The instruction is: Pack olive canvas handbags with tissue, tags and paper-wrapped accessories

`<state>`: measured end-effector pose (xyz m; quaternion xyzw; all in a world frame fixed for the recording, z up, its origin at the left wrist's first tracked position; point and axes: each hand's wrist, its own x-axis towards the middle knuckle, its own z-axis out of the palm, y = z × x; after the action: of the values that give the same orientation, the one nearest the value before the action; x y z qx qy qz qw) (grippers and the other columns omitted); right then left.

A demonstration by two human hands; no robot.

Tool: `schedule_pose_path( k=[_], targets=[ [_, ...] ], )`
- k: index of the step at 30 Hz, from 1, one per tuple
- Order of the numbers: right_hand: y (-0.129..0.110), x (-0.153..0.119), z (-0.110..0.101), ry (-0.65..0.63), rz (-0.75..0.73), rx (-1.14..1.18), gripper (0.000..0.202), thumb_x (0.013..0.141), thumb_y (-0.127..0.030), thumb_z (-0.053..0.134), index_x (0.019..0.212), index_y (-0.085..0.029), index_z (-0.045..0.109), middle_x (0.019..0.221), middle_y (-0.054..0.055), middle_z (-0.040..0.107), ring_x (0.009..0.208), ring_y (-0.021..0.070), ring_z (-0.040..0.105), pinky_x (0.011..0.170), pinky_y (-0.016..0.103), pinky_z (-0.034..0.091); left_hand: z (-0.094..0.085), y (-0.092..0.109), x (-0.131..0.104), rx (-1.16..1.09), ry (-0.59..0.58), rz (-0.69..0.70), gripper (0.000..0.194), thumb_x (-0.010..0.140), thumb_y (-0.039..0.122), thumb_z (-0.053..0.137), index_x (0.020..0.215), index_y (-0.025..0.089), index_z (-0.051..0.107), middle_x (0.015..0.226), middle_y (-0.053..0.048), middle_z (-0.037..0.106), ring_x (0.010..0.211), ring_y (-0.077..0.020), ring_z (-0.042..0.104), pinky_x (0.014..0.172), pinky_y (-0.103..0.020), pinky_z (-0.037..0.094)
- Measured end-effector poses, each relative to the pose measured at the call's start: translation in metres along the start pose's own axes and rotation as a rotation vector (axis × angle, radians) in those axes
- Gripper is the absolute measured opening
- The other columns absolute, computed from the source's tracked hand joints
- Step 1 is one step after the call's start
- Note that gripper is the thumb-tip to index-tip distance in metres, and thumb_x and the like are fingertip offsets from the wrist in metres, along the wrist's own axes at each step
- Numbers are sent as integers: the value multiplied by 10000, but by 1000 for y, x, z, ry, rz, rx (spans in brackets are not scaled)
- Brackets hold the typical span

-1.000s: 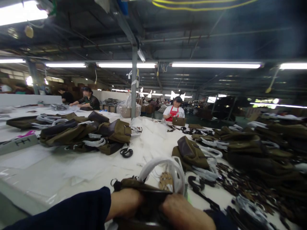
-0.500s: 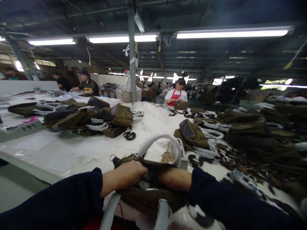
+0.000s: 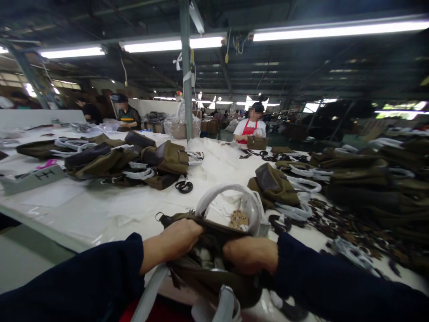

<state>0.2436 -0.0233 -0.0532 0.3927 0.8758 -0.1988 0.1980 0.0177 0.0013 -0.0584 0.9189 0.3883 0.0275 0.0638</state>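
Note:
An olive-green handbag point(image 3: 214, 279) with a metal zipper stands at the table's near edge, its mouth spread and pale lining or stuffing showing inside. Its pale-wrapped far handle point(image 3: 231, 190) arches up; the wrapped near handle point(image 3: 152, 293) hangs toward me. My left hand point(image 3: 179, 239) is closed over the left side of the bag's opening, fingertips dipping inside. On the opposite side my right hand point(image 3: 250, 255) is curled at the rim, its fingertips hidden in the bag. Behind the bag, tan tags point(image 3: 239, 219) show through the far handle.
Olive bags point(image 3: 161, 158) are heaped at left on the white table point(image 3: 117, 205). Another bag point(image 3: 273, 185), dark straps point(image 3: 348, 228) and more stacked bags point(image 3: 365, 188) lie right. A green post point(image 3: 186, 89) rises behind. A co-worker in a red apron point(image 3: 250, 129) handles a bag across the table.
My right hand has drawn slightly up out of the bag, showing more of its back. The bag's mouth gapes wider. The whole view has shifted slightly.

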Motion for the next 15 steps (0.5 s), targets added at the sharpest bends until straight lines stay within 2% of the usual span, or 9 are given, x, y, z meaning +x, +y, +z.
schedule_pose_path(
  k=[4, 7, 11, 13, 15],
  targets=[
    [3, 15, 1, -97, 52, -37, 180, 593, -4, 633, 668, -138, 728, 666, 64, 706, 617, 176, 616, 563, 262, 443, 1, -4, -1, -57, -1, -40, 138, 846, 133, 549, 854, 185, 677, 889, -80, 740, 873, -259, 715, 746, -316, 531],
    [7, 18, -8, -107, 8, -44, 134, 622, -33, 633, 656, -135, 712, 630, 47, 669, 568, 160, 570, 520, 263, 392, 3, -9, 0, 47, -62, 13, 185, 852, 80, 521, 876, 175, 678, 862, -86, 736, 848, -261, 715, 700, -312, 521],
    [9, 9, -25, 137, -91, 173, 84, 718, -191, 653, 795, -180, 685, 678, -9, 637, 574, 121, 522, 493, 228, 345, 2, -8, 2, 283, 22, 159, 236, 836, 30, 545, 1012, 171, 617, 851, -67, 697, 718, -239, 685, 596, -308, 475],
    [10, 8, -26, 290, -94, 227, 110, 773, -255, 648, 850, -177, 657, 732, -5, 650, 630, 127, 550, 542, 222, 385, 1, -3, 1, 335, 81, 244, 245, 840, 47, 577, 1041, 187, 578, 905, -50, 671, 697, -213, 657, 553, -292, 438],
    [10, 13, -21, 410, -54, 151, 140, 849, -231, 575, 938, -146, 641, 837, 45, 682, 731, 161, 603, 642, 249, 450, 2, 3, 1, 362, 139, 326, 190, 856, 73, 590, 1006, 187, 564, 933, -40, 643, 749, -205, 634, 573, -296, 430]
  ],
)
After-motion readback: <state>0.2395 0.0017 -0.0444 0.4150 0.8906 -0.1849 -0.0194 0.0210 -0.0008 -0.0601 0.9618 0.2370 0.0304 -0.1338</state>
